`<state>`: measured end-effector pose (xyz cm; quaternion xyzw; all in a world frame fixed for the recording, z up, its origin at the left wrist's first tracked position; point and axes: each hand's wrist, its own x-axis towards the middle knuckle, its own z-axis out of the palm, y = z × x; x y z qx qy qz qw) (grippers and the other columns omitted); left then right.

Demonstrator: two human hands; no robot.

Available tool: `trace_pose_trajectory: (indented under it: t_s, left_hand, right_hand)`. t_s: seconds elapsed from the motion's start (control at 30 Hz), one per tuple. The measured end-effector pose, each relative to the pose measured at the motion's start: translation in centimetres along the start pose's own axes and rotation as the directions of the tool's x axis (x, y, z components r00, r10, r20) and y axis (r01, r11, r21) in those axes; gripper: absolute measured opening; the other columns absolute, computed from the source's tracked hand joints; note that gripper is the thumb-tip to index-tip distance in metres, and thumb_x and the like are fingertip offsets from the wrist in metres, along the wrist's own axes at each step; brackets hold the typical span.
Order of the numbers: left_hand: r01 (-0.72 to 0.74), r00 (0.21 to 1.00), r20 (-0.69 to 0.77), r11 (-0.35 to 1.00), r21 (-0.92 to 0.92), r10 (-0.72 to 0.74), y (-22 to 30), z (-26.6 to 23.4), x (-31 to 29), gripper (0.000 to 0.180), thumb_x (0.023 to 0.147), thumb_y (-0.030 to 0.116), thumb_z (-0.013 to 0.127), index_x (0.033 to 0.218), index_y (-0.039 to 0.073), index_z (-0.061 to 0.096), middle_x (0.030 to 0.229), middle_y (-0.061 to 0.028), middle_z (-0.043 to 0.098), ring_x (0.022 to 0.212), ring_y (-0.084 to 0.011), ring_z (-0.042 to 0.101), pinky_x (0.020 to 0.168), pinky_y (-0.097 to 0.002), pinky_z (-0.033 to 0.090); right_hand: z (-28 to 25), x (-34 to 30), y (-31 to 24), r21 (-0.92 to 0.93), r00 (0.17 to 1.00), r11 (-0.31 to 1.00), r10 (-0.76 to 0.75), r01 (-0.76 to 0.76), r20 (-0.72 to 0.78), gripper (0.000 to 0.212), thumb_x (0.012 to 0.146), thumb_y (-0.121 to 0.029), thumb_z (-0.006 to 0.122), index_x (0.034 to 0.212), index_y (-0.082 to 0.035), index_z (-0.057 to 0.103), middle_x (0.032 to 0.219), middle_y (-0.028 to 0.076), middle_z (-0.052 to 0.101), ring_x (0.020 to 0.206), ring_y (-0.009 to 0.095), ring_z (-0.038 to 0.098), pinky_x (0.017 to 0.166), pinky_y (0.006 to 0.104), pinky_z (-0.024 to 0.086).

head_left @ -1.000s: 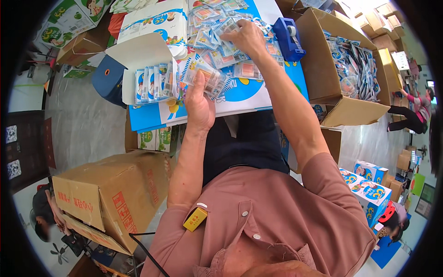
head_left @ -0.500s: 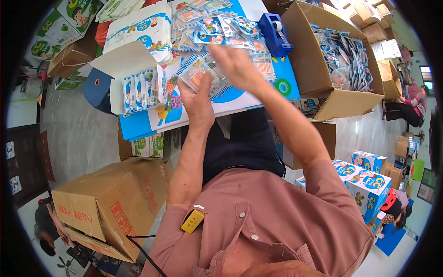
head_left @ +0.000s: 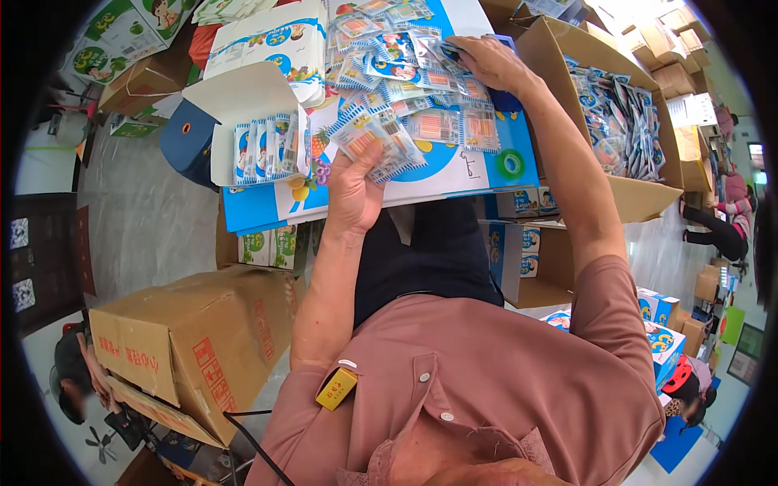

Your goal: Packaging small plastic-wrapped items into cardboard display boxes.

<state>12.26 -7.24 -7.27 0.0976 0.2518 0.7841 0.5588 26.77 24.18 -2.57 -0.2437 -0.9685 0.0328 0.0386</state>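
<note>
My left hand (head_left: 355,190) is closed around a few small clear-and-blue plastic packets (head_left: 389,144), fanned over one another, with the thumb on top. At the right side of a loose pile of similar packets (head_left: 397,50), my right hand (head_left: 496,66) reaches down, its fingers bent over a packet (head_left: 448,53) at the pile's edge. The fingertips are partly hidden. To the left of the held packets stands an open white box (head_left: 251,95) with several packets upright in a row inside.
Behind my right hand a blue tape dispenser (head_left: 504,99) is mostly covered. Green tape (head_left: 510,164) lies at the table's right edge. A cardboard carton (head_left: 545,89) full of packets stands right. Flat white boxes (head_left: 267,40) are stacked at back left. Another carton (head_left: 194,340) sits lower left.
My right hand has gone from beside the left hand to the pile's right edge, by the tape dispenser. The left hand keeps its packets. The whole view has shifted slightly.
</note>
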Motion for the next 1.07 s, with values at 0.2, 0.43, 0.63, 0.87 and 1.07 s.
trace_pose_trajectory:
  t_s: [0.2,0.43,0.63,0.87,1.07]
  left_hand:
    - [0.013,0.998,0.059,0.999,0.035,-0.015,0.1,1.7,0.2,0.040,0.100,0.007,0.064,0.139,0.003,0.055,0.129,-0.0091,0.067,0.119,-0.0203,0.064,0.105,-0.0376,0.049]
    - [0.022,0.974,0.224,0.995,0.099,-0.043,-1.0,3.0,-0.5,0.038,0.102,0.009,0.063,0.138,0.003,0.056,0.130,-0.0077,0.066,0.122,-0.0191,0.061,0.107,-0.0366,0.045]
    - [0.082,0.996,0.026,0.985,0.151,-0.086,-2.1,1.7,-3.0,0.039,0.102,0.011,0.063,0.139,0.003,0.055,0.128,-0.0064,0.066,0.120,-0.0184,0.062,0.106,-0.0371,0.046]
    - [0.198,0.980,-0.013,0.980,-0.026,-0.198,-0.8,-0.6,-3.8,0.042,0.101,0.013,0.065,0.141,0.005,0.054,0.128,-0.0062,0.067,0.119,-0.0204,0.064,0.106,-0.0391,0.048]
    - [0.096,0.995,-0.002,0.986,-0.138,-0.097,-0.4,-2.1,-3.2,0.046,0.099,0.014,0.067,0.143,0.010,0.053,0.130,-0.0044,0.067,0.124,-0.0224,0.063,0.110,-0.0436,0.047]
  right_hand:
    - [-2.4,-4.3,-1.4,0.230,0.948,0.972,0.117,-0.048,-0.297,0.038,0.103,-0.014,0.060,0.140,-0.007,0.058,0.115,0.017,0.073,0.093,0.026,0.074,0.083,0.0353,0.058]
    - [-3.6,-9.9,-13.8,0.807,0.996,0.586,0.088,-0.076,0.030,0.036,0.103,-0.012,0.061,0.137,-0.003,0.057,0.103,0.007,0.066,0.092,0.009,0.063,0.077,0.0259,0.052]
    - [2.1,-11.0,-19.2,0.803,0.923,0.595,0.281,0.047,-0.262,0.041,0.103,-0.023,0.058,0.137,-0.001,0.056,0.123,0.019,0.065,0.113,0.026,0.063,0.096,0.0346,0.049]
    - [-0.9,-12.8,-11.6,0.062,0.734,0.742,0.669,-0.667,-0.115,0.053,0.091,-0.052,0.070,0.111,-0.002,0.072,0.104,0.017,0.074,0.101,0.035,0.070,0.088,0.0465,0.054]
    - [1.9,-10.8,-8.5,0.163,0.781,0.769,0.624,-0.618,0.020,0.062,0.083,-0.063,0.075,0.111,-0.007,0.073,0.107,0.018,0.074,0.106,0.034,0.070,0.093,0.0463,0.053]
